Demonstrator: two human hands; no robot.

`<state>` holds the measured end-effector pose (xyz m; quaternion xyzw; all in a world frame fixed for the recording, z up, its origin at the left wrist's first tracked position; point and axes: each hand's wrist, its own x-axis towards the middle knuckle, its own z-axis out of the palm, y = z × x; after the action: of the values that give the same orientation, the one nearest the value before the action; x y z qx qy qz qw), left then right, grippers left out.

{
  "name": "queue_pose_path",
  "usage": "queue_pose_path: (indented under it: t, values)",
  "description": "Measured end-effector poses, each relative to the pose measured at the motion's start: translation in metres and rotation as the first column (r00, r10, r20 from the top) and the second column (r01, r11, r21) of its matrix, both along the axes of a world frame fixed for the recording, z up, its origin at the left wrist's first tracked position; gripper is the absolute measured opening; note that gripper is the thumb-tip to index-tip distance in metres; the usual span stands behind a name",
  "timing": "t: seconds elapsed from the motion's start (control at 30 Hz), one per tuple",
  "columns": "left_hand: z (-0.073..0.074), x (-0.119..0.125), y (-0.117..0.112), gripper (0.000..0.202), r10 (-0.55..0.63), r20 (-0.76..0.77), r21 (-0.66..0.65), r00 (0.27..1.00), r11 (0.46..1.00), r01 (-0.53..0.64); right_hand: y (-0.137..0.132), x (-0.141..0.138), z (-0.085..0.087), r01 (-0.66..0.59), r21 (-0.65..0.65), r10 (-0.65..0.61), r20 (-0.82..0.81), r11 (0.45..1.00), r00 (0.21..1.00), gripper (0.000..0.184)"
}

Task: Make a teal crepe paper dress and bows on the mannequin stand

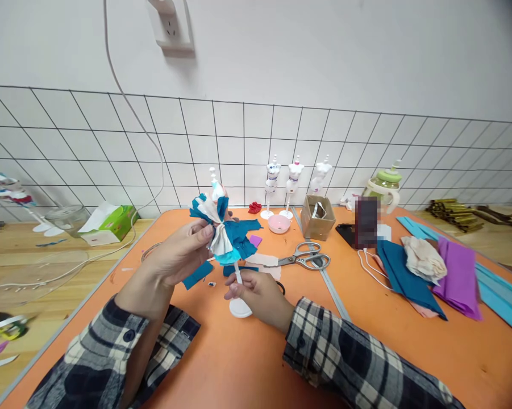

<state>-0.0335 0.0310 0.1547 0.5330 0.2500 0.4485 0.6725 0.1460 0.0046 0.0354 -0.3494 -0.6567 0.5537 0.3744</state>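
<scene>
A small white doll mannequin on a round base is tilted in front of me, dressed in teal, white and light-blue crepe paper. A teal and white paper bow sits on its front. My left hand is closed on the paper dress beside the bow, with some fingers hidden behind it. Lower down, my right hand is wrapped round the mannequin's thin pole, just above the base. Teal paper scraps lie on the orange mat behind my hands.
Silver scissors lie right of the mannequin on the orange mat. Behind stand several bare mannequins, a pink bowl and a cardboard box. Folded teal paper and purple paper lie right; a tissue pack lies left.
</scene>
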Motion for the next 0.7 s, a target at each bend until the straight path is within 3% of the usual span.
queue_pose_path:
  t: [0.27,0.4,0.6,0.7]
  values:
    - [0.0,0.004,-0.006,0.052,0.1,-0.099,0.081,0.99,0.992,-0.092,0.004,0.001,-0.012,0.076,0.073,-0.083,0.093,0.994,0.992,0.026]
    - [0.001,0.004,-0.007,0.04,0.168,-0.098,0.099,0.981,0.982,-0.158,0.003,0.002,-0.008,0.092,0.126,-0.109,0.14,0.988,0.984,0.023]
    - [0.004,-0.002,-0.007,0.036,-0.018,-0.114,0.01,0.993,1.0,0.02,0.011,0.005,-0.016,0.031,0.018,-0.033,0.099,0.999,0.995,0.024]
    - [0.005,-0.002,-0.009,0.04,-0.039,-0.176,0.028,0.984,0.999,0.045,0.012,0.004,-0.018,-0.011,-0.058,0.014,0.043,0.998,0.999,0.032]
